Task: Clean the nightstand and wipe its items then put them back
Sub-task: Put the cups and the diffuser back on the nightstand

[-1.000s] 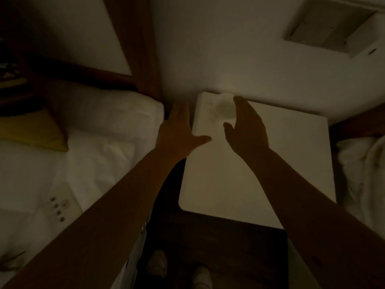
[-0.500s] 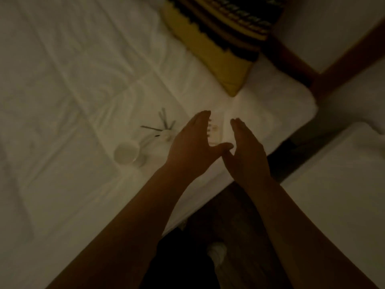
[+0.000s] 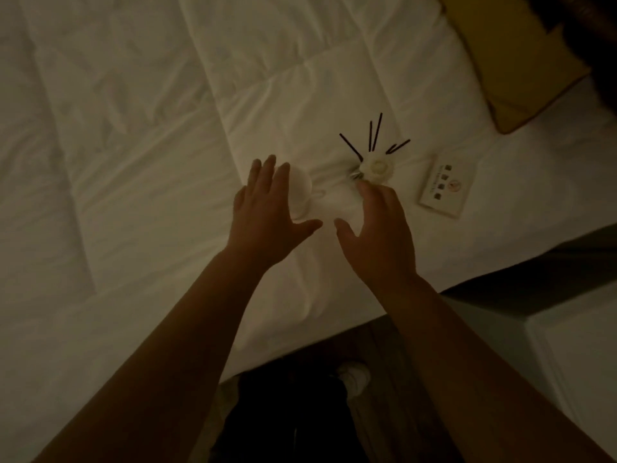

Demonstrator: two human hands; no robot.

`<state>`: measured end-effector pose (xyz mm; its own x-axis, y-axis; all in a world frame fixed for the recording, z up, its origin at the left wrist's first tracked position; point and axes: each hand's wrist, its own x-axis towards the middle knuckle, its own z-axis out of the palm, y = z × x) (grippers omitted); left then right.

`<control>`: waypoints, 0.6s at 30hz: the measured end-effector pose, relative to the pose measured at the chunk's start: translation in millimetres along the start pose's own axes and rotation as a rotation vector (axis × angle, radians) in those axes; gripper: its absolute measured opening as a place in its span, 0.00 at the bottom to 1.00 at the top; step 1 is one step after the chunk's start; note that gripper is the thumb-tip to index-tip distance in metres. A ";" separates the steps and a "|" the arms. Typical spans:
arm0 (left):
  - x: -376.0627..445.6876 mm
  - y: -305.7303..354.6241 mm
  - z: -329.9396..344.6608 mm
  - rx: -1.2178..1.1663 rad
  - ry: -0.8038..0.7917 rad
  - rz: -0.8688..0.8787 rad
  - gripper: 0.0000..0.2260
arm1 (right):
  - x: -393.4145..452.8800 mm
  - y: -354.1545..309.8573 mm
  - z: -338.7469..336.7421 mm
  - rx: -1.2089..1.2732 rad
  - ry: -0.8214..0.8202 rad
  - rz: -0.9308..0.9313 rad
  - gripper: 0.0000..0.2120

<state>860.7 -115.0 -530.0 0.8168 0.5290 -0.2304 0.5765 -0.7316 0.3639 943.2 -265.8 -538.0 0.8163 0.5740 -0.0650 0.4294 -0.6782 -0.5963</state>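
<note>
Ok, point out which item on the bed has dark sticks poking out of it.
The reed diffuser, by the right hand; the white cup and flat card have none.

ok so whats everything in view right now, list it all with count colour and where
cup: 1, white, on the bed under the left fingers
reed diffuser: 1, white with dark sticks, on the bed at the right fingertips
card: 1, white with dark marks, on the bed right of the diffuser
cushion: 1, yellow, top right
bed: 1, white
nightstand: 1, white, lower right
shoe: 1, white, on the floor
left hand: open, over the cup
right hand: open, reaching the diffuser
</note>
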 end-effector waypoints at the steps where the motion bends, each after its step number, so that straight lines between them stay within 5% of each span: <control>1: 5.0 -6.2 2.5 0.002 -0.030 -0.008 0.47 | 0.1 -2.5 6.5 -0.002 0.004 -0.010 0.29; 9: 26.2 -34.0 7.6 -0.120 -0.100 0.016 0.47 | 15.6 -22.7 50.3 0.023 -0.168 -0.012 0.30; 18: 13.8 -34.4 3.2 -0.193 -0.024 0.097 0.46 | 10.9 -29.2 39.8 0.076 -0.110 -0.032 0.28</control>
<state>852.3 -83.9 -548.6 0.8696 0.4484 -0.2065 0.4822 -0.6816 0.5504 924.2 -221.5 -553.1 0.7537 0.6443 -0.1300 0.4206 -0.6247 -0.6579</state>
